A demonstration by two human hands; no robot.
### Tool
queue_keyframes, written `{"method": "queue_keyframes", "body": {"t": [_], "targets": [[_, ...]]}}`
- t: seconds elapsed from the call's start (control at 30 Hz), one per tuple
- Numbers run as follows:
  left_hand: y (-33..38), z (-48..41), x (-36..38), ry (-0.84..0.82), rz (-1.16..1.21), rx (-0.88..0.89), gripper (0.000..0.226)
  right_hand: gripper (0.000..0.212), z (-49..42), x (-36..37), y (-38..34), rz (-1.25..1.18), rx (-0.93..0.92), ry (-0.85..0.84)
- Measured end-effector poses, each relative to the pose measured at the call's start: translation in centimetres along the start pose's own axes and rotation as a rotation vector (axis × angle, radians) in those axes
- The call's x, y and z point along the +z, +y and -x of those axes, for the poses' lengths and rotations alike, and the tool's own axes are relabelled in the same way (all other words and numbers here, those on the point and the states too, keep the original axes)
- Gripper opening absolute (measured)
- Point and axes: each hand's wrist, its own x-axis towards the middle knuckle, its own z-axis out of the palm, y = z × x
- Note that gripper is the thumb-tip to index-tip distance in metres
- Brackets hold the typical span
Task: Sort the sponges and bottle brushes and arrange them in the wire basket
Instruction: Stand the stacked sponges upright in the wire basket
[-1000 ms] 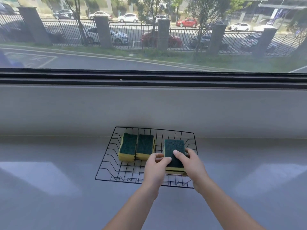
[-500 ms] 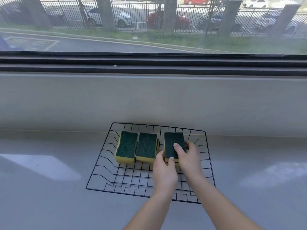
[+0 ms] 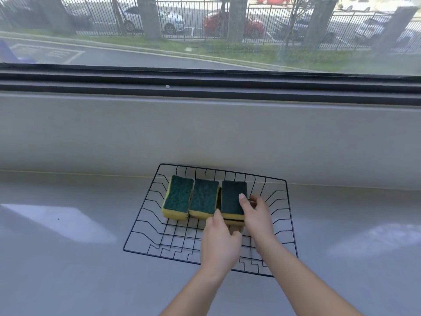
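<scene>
A black wire basket [image 3: 281, 213] sits on the grey sill against the wall. Inside it, two yellow sponges with green scrub tops lie side by side: the left sponge [image 3: 178, 197] and the middle sponge [image 3: 203, 199]. To their right is a stack of sponges [image 3: 232, 198], with a second one partly visible underneath. My right hand [image 3: 257, 215] grips the stack's right side, with the thumb on its green top. My left hand [image 3: 219, 241] holds the stack's near left corner. No bottle brush is in view.
The grey sill [image 3: 68, 258] stretches left and right of the basket. A low grey wall [image 3: 205, 137] rises right behind the basket, with the dark window frame [image 3: 205, 87] above it.
Both hands have pushed the sponge stack toward the back of the basket, level with the other two sponges. The camera has tilted down.
</scene>
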Motion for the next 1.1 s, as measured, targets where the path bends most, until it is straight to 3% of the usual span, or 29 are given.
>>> {"method": "queue_keyframes", "body": {"t": [0.23, 0.5, 0.8, 1.0, 1.1], "targets": [[-1.9, 1.8, -1.3, 0.029, -0.148, 0.138, 0.064, 0.057, 2.0, -1.5, -0.2, 0.005, -0.035, -0.009], [-3.6, 3.1, -4.0, 0.079, -0.328, 0.333, 0.051, 0.043, 6.3, -2.9, -1.0, 0.290, -0.309, -0.026], [-5.7, 6.4, -8.0, 0.157, -0.523, 0.368, 0.042, 0.041, 11.1, -3.8, -1.3, 0.655, -0.526, 0.021], [-8.5, 9.5, -10.6, 0.218, -0.562, 0.340, 0.034, 0.038, 14.3, -3.4, -1.9, 0.759, -0.616, -0.070], [-10.4, 11.3, -11.9, 0.244, -0.595, 0.314, 0.041, 0.040, 16.0, -2.6, -2.4, 0.787, -0.660, -0.122]]}}
